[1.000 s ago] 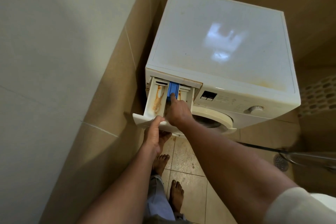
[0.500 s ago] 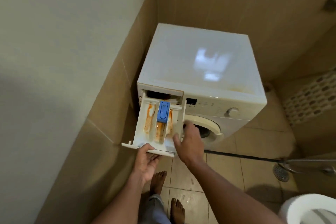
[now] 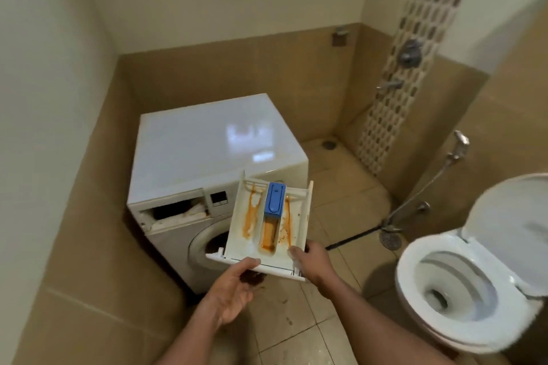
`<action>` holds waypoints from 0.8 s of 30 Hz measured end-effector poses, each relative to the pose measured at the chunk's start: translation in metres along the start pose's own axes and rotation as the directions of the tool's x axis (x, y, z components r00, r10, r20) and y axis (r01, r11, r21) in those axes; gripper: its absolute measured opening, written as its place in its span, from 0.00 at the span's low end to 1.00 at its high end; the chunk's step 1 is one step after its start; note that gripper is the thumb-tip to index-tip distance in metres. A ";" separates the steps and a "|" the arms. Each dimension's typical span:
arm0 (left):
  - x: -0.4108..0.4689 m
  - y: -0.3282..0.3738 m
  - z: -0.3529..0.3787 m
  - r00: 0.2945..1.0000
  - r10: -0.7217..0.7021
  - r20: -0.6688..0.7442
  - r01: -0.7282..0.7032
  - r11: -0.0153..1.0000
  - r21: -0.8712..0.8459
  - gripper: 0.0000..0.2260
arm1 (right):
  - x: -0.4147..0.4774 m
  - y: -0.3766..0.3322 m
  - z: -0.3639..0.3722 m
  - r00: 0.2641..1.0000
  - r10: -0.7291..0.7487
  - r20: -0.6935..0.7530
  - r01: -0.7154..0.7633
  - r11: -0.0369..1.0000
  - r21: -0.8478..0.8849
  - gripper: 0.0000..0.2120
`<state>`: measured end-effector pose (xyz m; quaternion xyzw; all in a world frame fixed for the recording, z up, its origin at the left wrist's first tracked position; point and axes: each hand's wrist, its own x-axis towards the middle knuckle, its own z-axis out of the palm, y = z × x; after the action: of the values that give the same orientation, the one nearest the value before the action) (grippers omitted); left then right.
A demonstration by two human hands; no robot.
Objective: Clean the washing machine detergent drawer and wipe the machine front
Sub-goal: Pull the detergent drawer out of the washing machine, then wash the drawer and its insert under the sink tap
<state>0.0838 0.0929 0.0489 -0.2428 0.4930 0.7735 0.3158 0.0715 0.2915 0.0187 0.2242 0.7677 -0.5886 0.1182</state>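
Note:
The white detergent drawer (image 3: 268, 225) is out of the machine and held in the air in front of it. Orange-brown stains streak its compartments, and a blue insert (image 3: 275, 198) sits in the middle one. My left hand (image 3: 234, 290) holds the drawer's front panel from below, thumb on the top edge. My right hand (image 3: 311, 261) grips its near right corner. The white washing machine (image 3: 207, 145) stands in the left corner with its drawer slot (image 3: 178, 212) open and dark, above the round door (image 3: 207, 243).
A white toilet (image 3: 462, 290) with its lid up stands at the right. A hand spray hose (image 3: 427, 181) hangs on the right wall, with shower fittings (image 3: 410, 53) above. Floor drains (image 3: 390, 238) lie between machine and toilet. Brown drips spot the floor tiles (image 3: 284, 305).
The drawer has come fully out of its slot and moved right, away from the machine. My view has pulled back and up, so the toilet and shower wall now show.

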 end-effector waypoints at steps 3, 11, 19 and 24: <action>-0.005 -0.012 0.007 0.982 -0.153 0.110 0.107 0.934 0.341 0.29 | -0.031 0.020 -0.040 0.992 0.072 -0.102 -0.060 0.991 0.117 0.11; -0.005 -0.076 0.027 0.998 -0.012 0.062 -0.057 0.259 0.964 0.08 | -0.156 0.106 -0.137 0.948 0.266 -0.174 -0.220 0.945 0.244 0.14; -0.031 -0.164 0.199 0.900 -0.263 0.347 -0.218 0.417 0.882 0.22 | -0.278 0.194 -0.226 0.858 0.414 -0.303 -0.307 0.888 0.343 0.14; -0.074 -0.269 0.311 0.709 -0.533 0.462 -0.253 0.419 0.872 0.18 | -0.362 0.268 -0.313 0.777 0.496 -0.388 -0.338 0.848 0.409 0.16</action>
<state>0.3099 0.4443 0.0588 0.2249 0.6442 0.3843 0.6219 0.5424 0.5718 0.0394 0.5453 0.5977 -0.5875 0.0159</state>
